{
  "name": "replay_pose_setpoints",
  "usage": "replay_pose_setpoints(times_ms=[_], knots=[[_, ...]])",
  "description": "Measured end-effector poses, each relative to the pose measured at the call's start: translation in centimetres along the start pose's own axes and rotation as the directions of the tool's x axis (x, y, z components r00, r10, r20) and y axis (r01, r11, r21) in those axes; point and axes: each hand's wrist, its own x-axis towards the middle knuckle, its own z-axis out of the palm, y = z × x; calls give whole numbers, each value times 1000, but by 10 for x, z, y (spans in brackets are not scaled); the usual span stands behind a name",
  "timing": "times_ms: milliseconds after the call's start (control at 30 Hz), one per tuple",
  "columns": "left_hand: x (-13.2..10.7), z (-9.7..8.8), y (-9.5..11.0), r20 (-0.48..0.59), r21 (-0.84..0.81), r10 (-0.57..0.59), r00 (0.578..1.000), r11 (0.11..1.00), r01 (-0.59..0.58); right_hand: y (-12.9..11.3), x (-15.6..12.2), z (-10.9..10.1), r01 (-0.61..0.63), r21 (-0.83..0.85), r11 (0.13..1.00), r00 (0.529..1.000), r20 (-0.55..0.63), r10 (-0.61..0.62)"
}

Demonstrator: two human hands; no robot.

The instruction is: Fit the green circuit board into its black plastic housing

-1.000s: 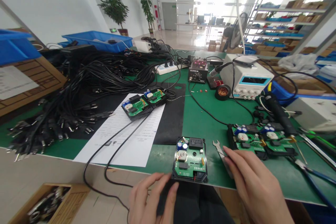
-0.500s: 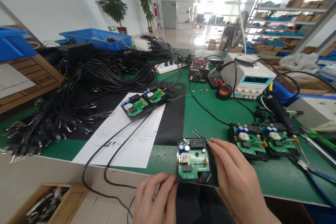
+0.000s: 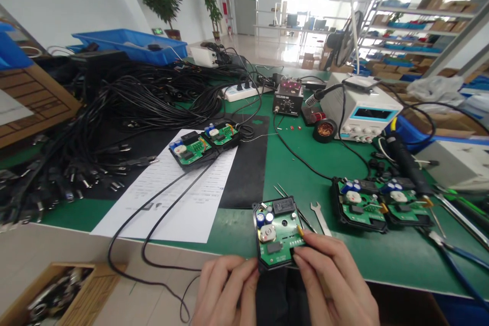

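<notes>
A green circuit board in a black housing sits at the near edge of the green bench mat. My left hand holds its lower left corner from below the table edge. My right hand grips its lower right side, fingertips on the board. Close behind it lie tweezers and a small flat wrench. Two similar boards rest to the right, and two more lie on a printed sheet to the left.
A big heap of black power cords fills the left. A soldering station, power supply and brass tip cleaner stand at the back. Pliers lie at the right. A wooden box of parts sits below left.
My right hand left the wrench, moved left and took hold of the board's right side. Both hands drew the board slightly toward me and turned it a little. The view shifted.
</notes>
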Motion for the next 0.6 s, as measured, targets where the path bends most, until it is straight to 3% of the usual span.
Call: replay_pose_setpoints(times_ms=[133, 267, 433, 600], knots=[[3, 1, 5, 2, -59, -55, 998, 997, 55, -12, -4, 6, -81, 3, 997, 993, -90, 81], [0, 7, 11, 23, -92, -118, 993, 989, 120, -13, -6, 7, -116, 1, 993, 987, -107, 116], [-10, 13, 17, -33, -93, -116, 993, 989, 112, -1, -4, -1, -57, -13, 998, 997, -59, 56], [-18, 13, 14, -108, -23, -137, 985, 991, 135, 2, -5, -3, -71, -3, 997, 997, -43, 71]])
